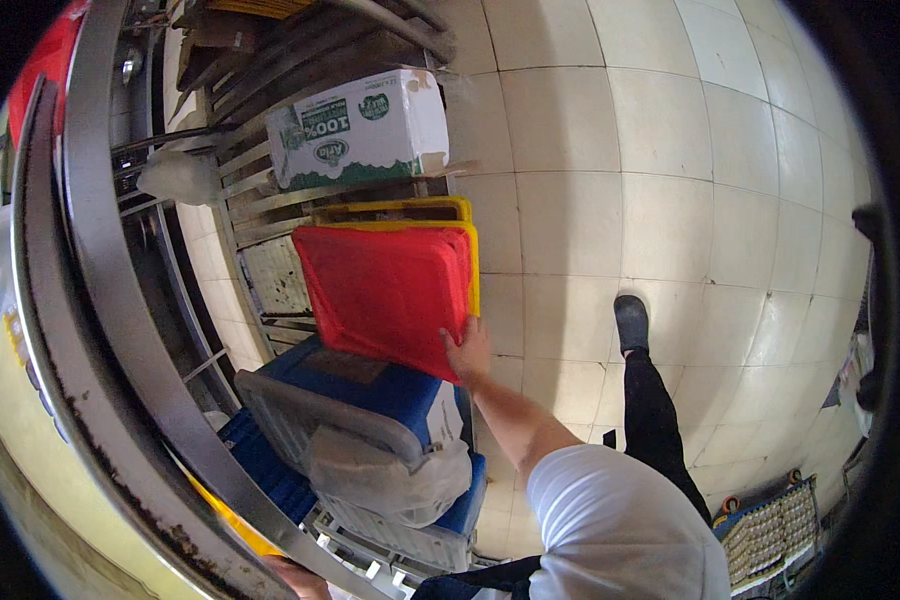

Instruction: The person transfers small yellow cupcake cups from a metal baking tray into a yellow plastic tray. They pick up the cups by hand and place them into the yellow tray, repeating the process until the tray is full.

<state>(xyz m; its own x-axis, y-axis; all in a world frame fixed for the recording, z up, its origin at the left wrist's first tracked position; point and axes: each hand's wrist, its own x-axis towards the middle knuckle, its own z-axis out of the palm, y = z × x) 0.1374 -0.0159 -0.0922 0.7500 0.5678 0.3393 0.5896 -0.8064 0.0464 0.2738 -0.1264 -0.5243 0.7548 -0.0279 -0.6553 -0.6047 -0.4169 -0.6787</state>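
Observation:
My right hand, at the end of a bare forearm and white sleeve, grips the near corner edge of a red plastic tray. The thumb lies on the tray's face and the fingers pass behind its rim. Directly behind it stands a yellow plastic tray, its rim showing along the top and right side. At the bottom left rim of the picture, my left hand is partly cut off. It is beside a steel counter edge and the end of a yellow edge; its grip is hidden.
Near the red tray are blue-lidded plastic bins with a clear plastic bag. A white and green Arla carton sits on a slatted rack. Tiled floor spreads right, with egg trays at the lower right.

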